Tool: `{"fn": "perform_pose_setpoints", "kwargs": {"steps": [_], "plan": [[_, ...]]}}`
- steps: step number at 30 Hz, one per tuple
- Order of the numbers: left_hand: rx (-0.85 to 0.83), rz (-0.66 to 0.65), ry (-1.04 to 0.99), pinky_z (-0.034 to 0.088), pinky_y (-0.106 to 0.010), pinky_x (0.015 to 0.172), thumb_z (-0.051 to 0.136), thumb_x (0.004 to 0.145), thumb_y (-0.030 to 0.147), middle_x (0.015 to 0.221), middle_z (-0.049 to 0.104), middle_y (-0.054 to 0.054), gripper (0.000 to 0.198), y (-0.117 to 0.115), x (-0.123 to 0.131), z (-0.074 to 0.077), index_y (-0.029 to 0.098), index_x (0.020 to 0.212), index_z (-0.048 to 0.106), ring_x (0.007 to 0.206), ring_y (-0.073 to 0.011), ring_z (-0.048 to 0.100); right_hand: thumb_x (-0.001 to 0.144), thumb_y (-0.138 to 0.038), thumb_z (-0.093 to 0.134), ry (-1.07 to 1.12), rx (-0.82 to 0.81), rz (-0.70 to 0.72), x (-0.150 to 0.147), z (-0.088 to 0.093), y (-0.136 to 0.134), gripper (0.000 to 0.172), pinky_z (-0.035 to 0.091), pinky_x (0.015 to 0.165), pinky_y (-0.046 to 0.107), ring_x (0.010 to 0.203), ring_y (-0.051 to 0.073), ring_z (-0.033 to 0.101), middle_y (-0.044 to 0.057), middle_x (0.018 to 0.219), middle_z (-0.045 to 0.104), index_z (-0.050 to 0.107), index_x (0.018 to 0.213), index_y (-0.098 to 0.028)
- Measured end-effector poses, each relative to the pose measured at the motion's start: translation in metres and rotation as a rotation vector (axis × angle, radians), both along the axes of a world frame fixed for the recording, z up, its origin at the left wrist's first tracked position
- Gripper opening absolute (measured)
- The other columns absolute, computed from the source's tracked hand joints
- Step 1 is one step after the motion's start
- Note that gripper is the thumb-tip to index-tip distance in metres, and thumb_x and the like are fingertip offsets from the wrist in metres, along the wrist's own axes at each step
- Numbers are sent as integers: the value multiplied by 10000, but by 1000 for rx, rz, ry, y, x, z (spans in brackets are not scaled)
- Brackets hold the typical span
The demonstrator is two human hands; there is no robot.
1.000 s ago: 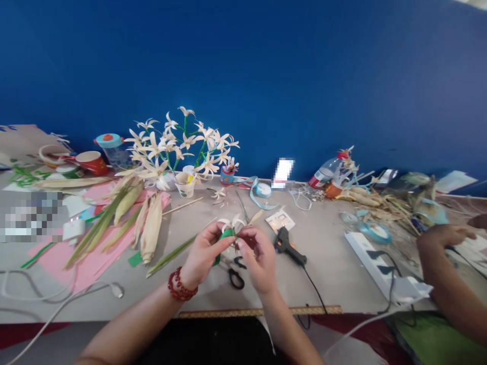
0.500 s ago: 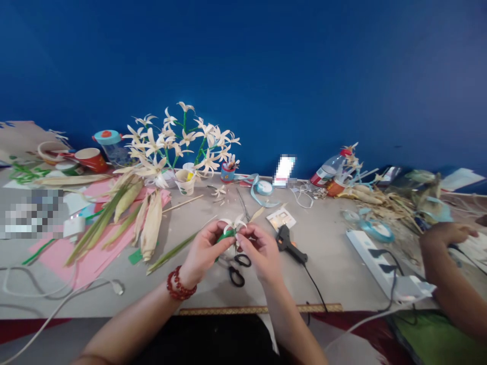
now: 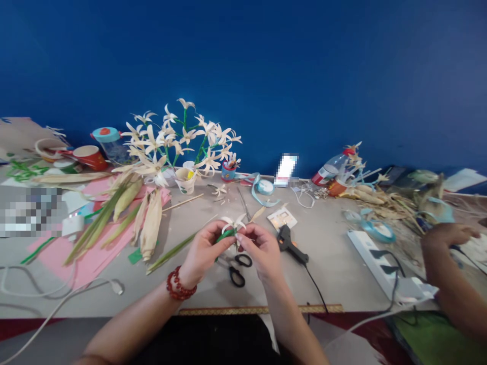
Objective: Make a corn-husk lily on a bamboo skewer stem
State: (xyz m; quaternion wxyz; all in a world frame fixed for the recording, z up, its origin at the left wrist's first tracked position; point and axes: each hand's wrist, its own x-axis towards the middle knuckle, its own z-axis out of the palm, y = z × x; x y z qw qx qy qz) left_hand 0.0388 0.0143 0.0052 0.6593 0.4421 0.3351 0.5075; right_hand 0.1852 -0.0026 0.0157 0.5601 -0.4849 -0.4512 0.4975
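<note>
Between both hands, above the table, is a white corn-husk flower [image 3: 233, 222] with thin petals spread upward. My left hand [image 3: 207, 248], with a red bead bracelet on its wrist, pinches a green strip [image 3: 225, 234] at the flower's base. My right hand [image 3: 262, 247] has its thumb and fingers closed on the flower's base from the other side; the fingertips partly hide the stem. Just below the hands lie scissors [image 3: 237, 277] with black handles, their blades pointing away. A black glue gun [image 3: 291, 246] rests to the right of my right hand.
Finished husk flowers [image 3: 186, 134] stand in a paper cup [image 3: 184, 183] at the back. Corn husks [image 3: 150, 228] lie on pink paper [image 3: 89, 268] at left. A white power strip [image 3: 376, 261] and another person's arm [image 3: 443, 268] are at right. Blue ribbon [image 3: 263, 186] lies near the wall.
Both hands and the flower stay almost in the same place. The whole view has shifted very slightly.
</note>
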Motion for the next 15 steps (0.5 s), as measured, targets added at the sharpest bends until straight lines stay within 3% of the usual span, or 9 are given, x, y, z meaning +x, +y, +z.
{"fn": "perform_pose_setpoints", "kwargs": {"steps": [15], "plan": [[-35, 65, 3, 473, -235, 760, 716, 809, 290, 796, 674, -19, 126, -1, 0, 3, 173, 846, 689, 772, -144, 603, 841, -292, 639, -354, 188, -45, 2, 2, 1, 122, 474, 546, 236, 599, 140, 590, 10, 698, 641, 641, 765, -197]]}}
